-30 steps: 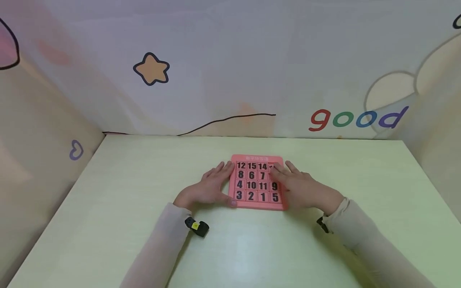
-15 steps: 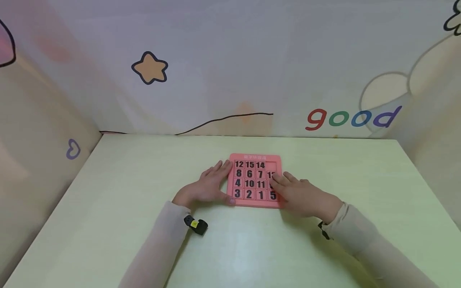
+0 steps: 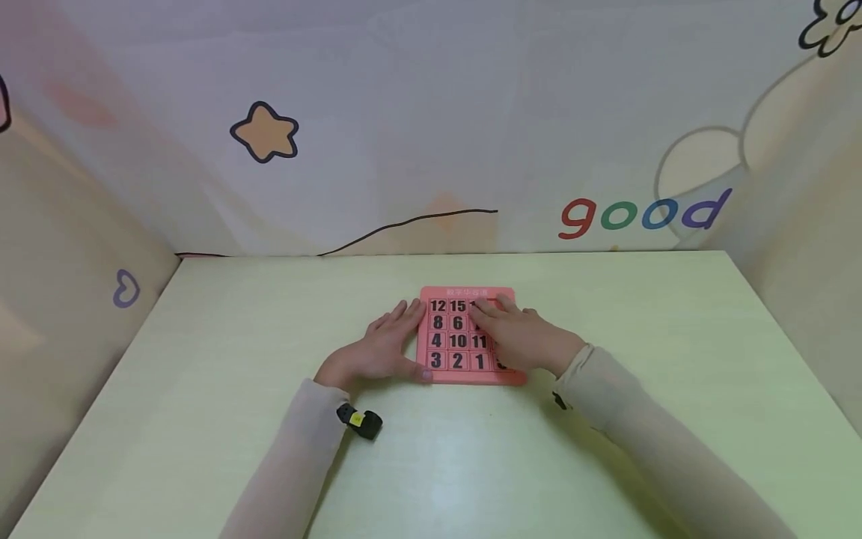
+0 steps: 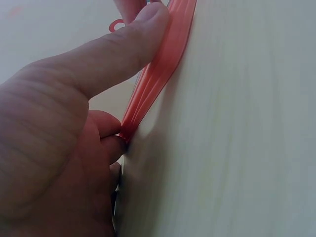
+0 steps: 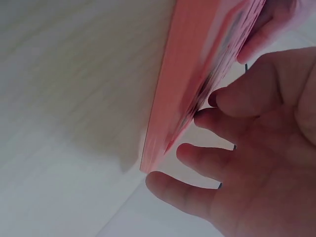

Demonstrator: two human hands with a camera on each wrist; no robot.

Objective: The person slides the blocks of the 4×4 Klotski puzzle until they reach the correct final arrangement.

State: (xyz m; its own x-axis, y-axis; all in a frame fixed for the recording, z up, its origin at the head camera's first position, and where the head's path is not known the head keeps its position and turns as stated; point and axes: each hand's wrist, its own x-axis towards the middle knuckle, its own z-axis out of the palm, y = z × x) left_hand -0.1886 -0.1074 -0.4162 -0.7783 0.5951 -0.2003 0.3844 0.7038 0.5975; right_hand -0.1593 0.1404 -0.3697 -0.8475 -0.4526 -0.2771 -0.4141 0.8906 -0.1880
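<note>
A pink number sliding puzzle [image 3: 471,379] lies flat on the table, with black digits on its square tiles. My left hand [image 3: 377,352] holds its left side in the head view, fingertips at the upper left edge and thumb at the near left corner. In the left wrist view the thumb [image 4: 133,44] presses on the frame's near edge. My right hand [image 3: 525,340] reaches over the right part of the puzzle, its fingertips on the top row around the 14 tile, hiding several tiles of the right columns. Extended, spread fingers [image 5: 187,192] show in the right wrist view.
The pale table [image 3: 269,314] extends around the puzzle on all sides. A patterned backdrop [image 3: 404,112] with a star and the word "good" stands behind and at both sides. A black wrist strap [image 3: 360,421] with a yellow tag is on the left sleeve.
The 13 tile slid down one row under my right fingertips, leaving a gap at the top right. My right hand then moved left and up to the top row. My left hand stayed in place.
</note>
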